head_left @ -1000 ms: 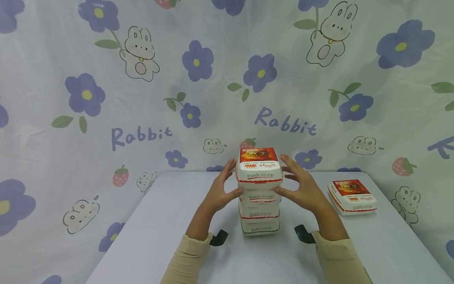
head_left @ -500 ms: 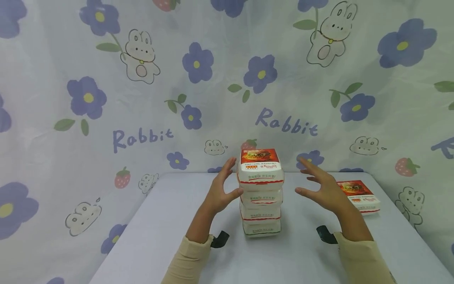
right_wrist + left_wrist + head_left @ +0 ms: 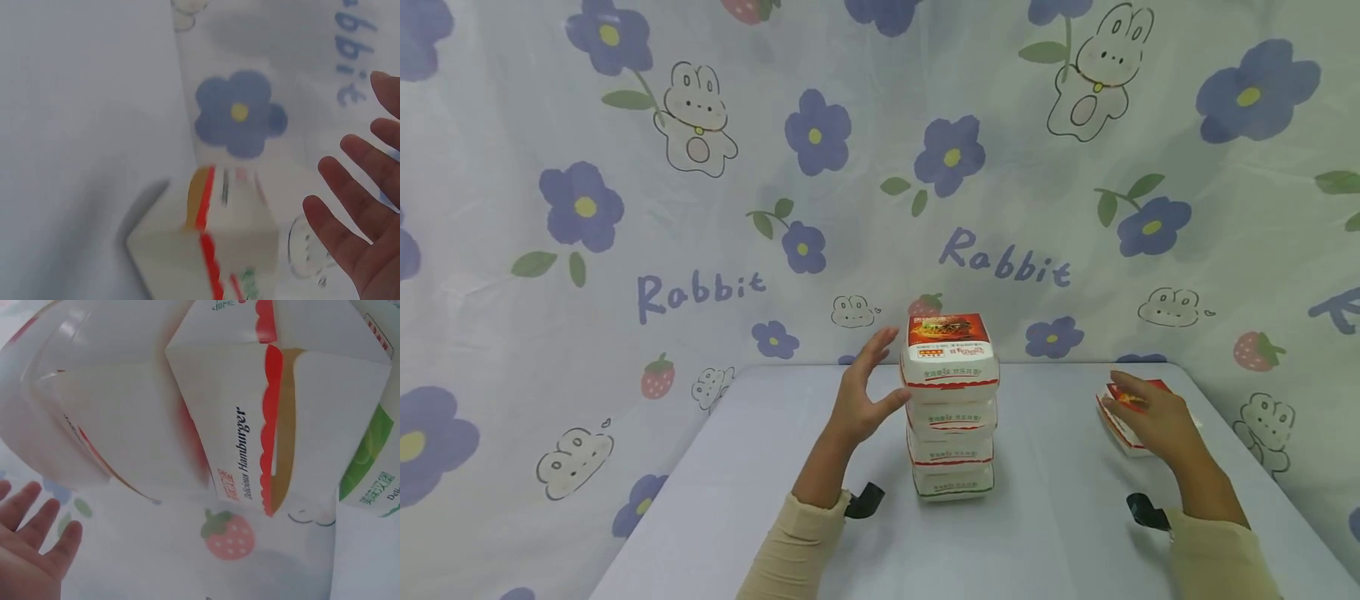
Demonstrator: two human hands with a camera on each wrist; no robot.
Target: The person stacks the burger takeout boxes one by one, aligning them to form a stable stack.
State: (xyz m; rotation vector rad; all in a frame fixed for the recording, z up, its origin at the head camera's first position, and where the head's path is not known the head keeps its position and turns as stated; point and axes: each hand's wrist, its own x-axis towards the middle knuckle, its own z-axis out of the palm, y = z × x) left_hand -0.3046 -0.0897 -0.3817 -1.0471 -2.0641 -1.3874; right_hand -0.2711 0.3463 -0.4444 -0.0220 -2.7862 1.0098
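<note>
Nothing gripped: right hand (image 3: 1153, 417) open over flat-lying box (image 3: 1122, 429), stack (image 3: 951, 408) upright.

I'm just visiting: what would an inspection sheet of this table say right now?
Surface: pale table, cloth-covered.
Job's things: stack of four burger boxes, upright; single burger box at the right edge.
Clutter: nothing seen.
Grippers: left hand open, thumb at the stack's side; right hand open over the single box, contact unclear.
Cables: nothing seen; black wrist mounts only.
Surroundings: rabbit-and-flower backdrop.
</note>
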